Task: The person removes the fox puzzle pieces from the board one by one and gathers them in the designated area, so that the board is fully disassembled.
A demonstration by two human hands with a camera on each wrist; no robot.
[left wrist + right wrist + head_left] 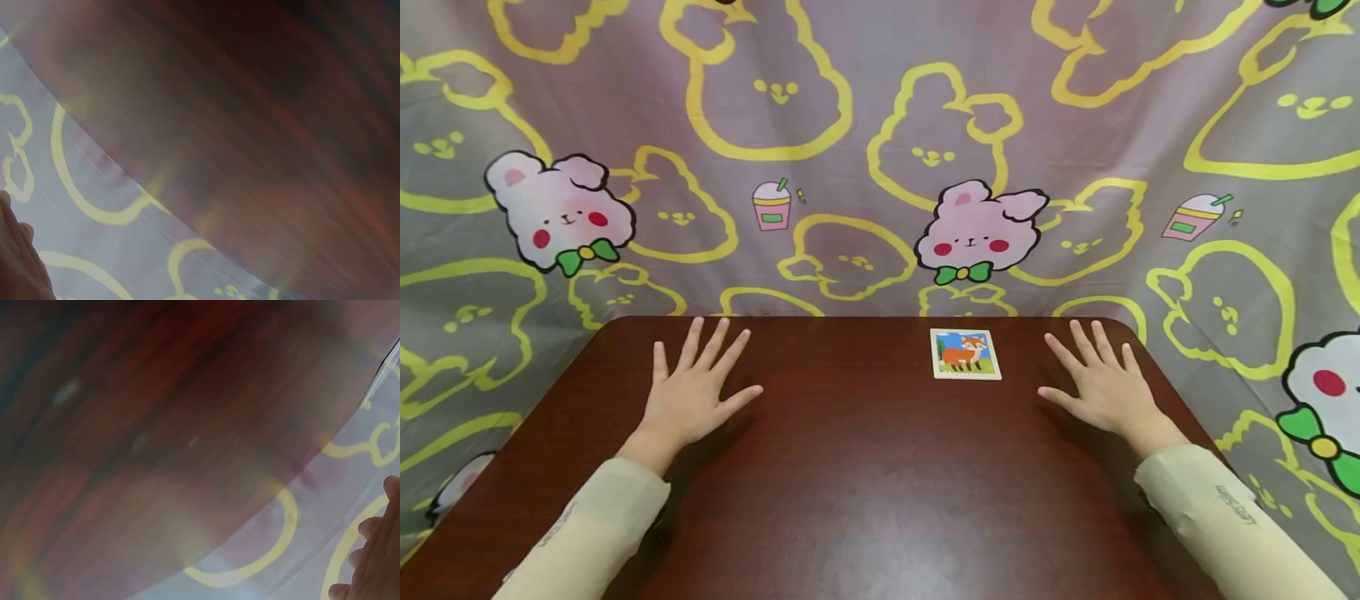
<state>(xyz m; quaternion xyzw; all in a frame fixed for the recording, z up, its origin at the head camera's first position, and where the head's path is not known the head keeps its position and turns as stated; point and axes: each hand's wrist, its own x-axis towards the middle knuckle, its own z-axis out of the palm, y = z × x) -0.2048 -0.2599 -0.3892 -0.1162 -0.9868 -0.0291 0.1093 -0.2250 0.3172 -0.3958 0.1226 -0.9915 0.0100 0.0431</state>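
Note:
In the head view, a fox picture tile (966, 354) with a pale border lies flat near the far edge of the dark wooden table (880, 475). To its right my right hand (1103, 390) is held palm down, fingers straight and spread, with a gap between thumb and tile. My left hand (688, 396) is over the left side of the table, its fingers likewise spread and straight. Neither hand holds anything. Only part of the left hand (22, 256) enters the left wrist view, and part of the right hand (378, 550) the right wrist view.
A grey curtain (842, 100) printed with yellow outlines and white rabbit faces hangs behind the table and down both sides. The table's far edge has rounded corners. Pale sleeves (598, 517) cover both forearms.

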